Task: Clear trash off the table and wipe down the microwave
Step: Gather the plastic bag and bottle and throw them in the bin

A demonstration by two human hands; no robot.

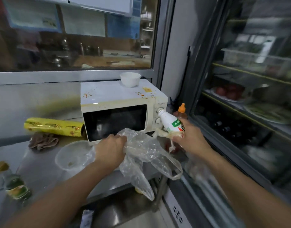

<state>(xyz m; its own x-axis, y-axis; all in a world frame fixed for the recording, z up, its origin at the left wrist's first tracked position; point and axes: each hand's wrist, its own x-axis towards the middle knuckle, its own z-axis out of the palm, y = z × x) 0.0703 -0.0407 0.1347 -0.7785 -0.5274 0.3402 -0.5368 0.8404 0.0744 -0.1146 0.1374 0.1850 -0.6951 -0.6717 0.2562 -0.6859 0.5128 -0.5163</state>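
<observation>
Before the microwave (123, 102), left hand (109, 151) fingers clench a plastic bag (146, 155); right hand (190, 137) fingers grasp a tilted white bottle (172, 123).

- Left hand (111, 149) is gripping a clear bag (146, 155) in front of the microwave (123, 109).
- Right hand (190, 137) is holding a tilted white bottle (172, 122).
- A cloth (42, 141) is lying on the desk (39, 168).
</observation>
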